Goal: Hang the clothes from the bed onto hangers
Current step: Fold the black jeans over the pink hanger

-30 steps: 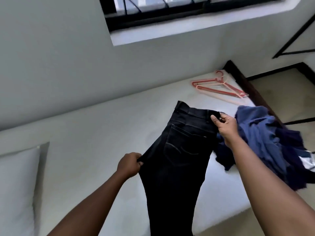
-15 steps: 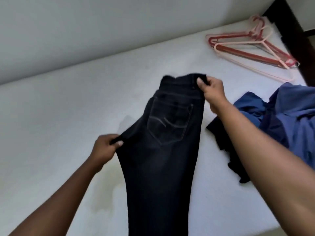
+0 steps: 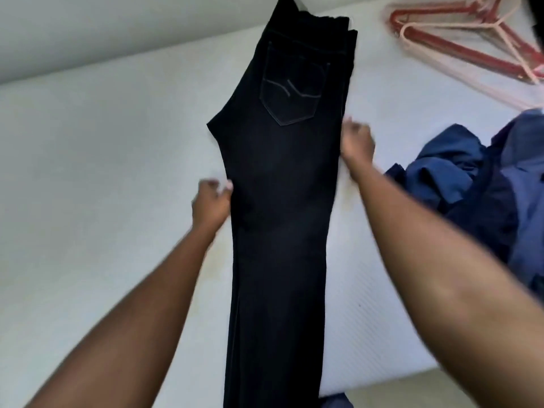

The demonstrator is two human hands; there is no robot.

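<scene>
Jeans (image 3: pixel 279 201) flat on bed (image 3: pixel 103 172), legs over near edge. Left hand (image 3: pixel 210 206) curled at their left edge, right hand (image 3: pixel 356 144) at right edge; both blurred, grip unclear. Blue clothes (image 3: pixel 471 187) heaped right. Hangers (image 3: pixel 471 53) at far right.

I see black jeans (image 3: pixel 279 201) with grey pocket stitching, white bed (image 3: pixel 103 172), red and pink hangers (image 3: pixel 471 51), blue clothes pile (image 3: pixel 477 184).

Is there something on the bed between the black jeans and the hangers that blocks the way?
Nothing visible does. Only bare mattress lies between the black jeans and the hangers. The pile of blue clothes lies to the right, nearer the camera, off that path.
</scene>
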